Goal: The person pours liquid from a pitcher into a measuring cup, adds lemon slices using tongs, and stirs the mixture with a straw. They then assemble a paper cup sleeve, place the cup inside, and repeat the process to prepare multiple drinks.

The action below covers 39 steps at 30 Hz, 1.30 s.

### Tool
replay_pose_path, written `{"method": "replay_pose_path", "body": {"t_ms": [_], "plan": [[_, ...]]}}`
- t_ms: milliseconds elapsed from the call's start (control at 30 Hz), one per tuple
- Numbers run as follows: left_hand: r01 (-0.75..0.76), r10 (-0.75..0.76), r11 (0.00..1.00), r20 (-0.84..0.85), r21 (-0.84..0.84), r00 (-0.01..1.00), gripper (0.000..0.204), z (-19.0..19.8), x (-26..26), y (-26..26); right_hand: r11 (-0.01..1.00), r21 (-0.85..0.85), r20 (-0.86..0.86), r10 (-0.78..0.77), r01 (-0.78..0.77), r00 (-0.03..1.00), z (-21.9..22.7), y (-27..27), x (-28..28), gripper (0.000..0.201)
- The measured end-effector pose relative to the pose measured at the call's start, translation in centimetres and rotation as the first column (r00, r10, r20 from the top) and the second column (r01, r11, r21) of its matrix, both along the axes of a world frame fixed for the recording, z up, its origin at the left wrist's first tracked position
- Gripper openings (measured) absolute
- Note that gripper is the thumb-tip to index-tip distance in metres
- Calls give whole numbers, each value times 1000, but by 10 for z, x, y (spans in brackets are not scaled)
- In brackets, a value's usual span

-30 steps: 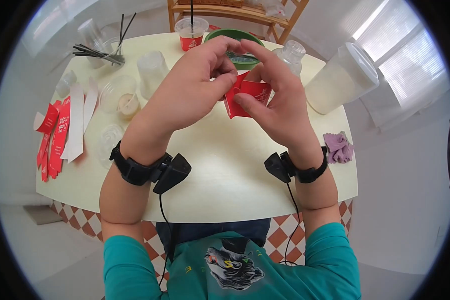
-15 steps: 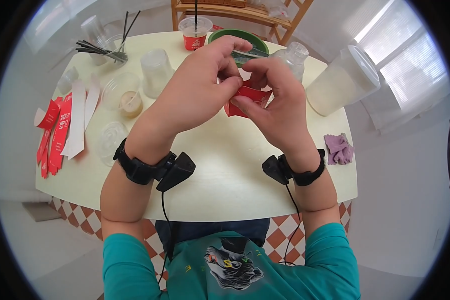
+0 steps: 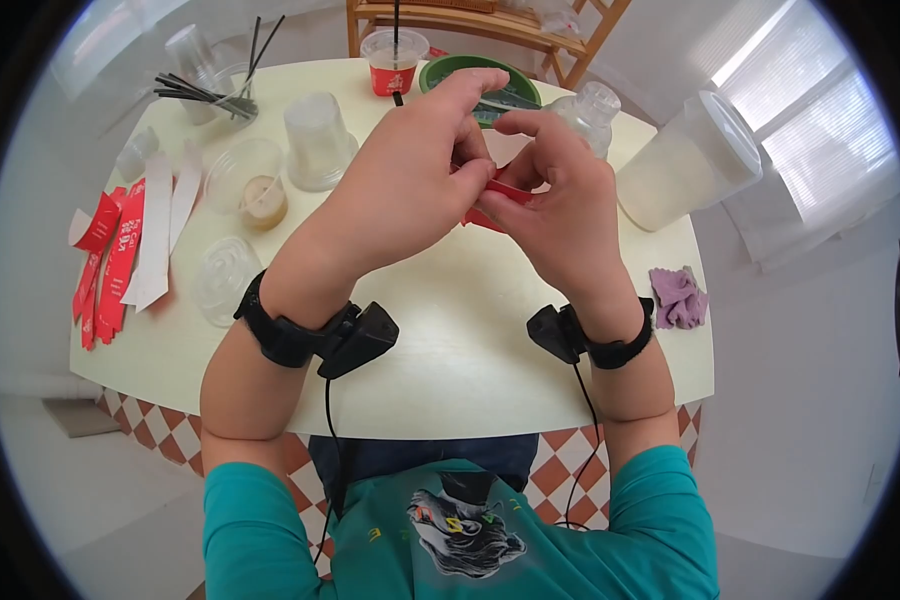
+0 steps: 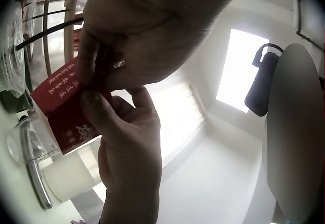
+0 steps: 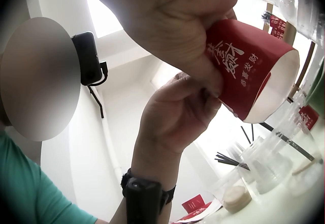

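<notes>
Since the earlier frame, the red paper sleeve has turned between my fingers, so from my head I see less of its printed face, and my left hand has come slightly to the right. I hold the sleeve up over the table, towards its far edge. My left hand pinches it between thumb and fingers; my right hand grips the other side, thumb towards me. Near the far edge are a green bowl and a drink cup with a straw. A small tub sits left of my left forearm; a purple cloth lies by the right edge, and more red strips by the left. If my left arm drifts outwards, I could nudge the tub.

From my left wrist, both hands meet at one side of the sleeve, my right thumb pressed flat on the print. Too hard a squeeze there could crease the paper. A metal handle shows beyond it.

From my right wrist, the sleeve is a loop with its pale inside open. I can't tell whether its join is fast; if it's loose, uneven pulling between my two pinches could slide or tear it.
</notes>
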<state>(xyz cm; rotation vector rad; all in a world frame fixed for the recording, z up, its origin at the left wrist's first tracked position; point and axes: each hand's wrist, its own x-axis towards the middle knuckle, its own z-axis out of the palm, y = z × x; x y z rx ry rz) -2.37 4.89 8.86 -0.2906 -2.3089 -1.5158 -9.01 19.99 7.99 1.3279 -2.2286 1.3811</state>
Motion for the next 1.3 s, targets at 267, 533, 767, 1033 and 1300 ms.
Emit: {"method": "replay_pose_path", "body": {"t_ms": [267, 533, 767, 1033, 1300], "plan": [[73, -73, 997, -1, 35, 997, 57, 4, 1, -3, 1000, -13, -294, -7, 4, 956, -3, -1, -10, 40], [94, -95, 995, 17, 24, 995, 55, 7, 2, -6, 998, -7, -47, 58, -58, 997, -2, -1, -9, 40], [95, -93, 970, -18, 225, 995, 44, 10, 2, -1, 972, -174, 9, 161, -157, 987, 0, 1, -13, 37], [-93, 103, 993, -166, 66, 981, 69, 6, -2, -6, 929, -341, 32, 166, -145, 986, 3, 7, -9, 22], [-230, 247, 933, 27, -277, 969, 85, 21, 17, 19, 886, -398, 252, 355, -238, 900, 6, 6, 6, 7]]}}
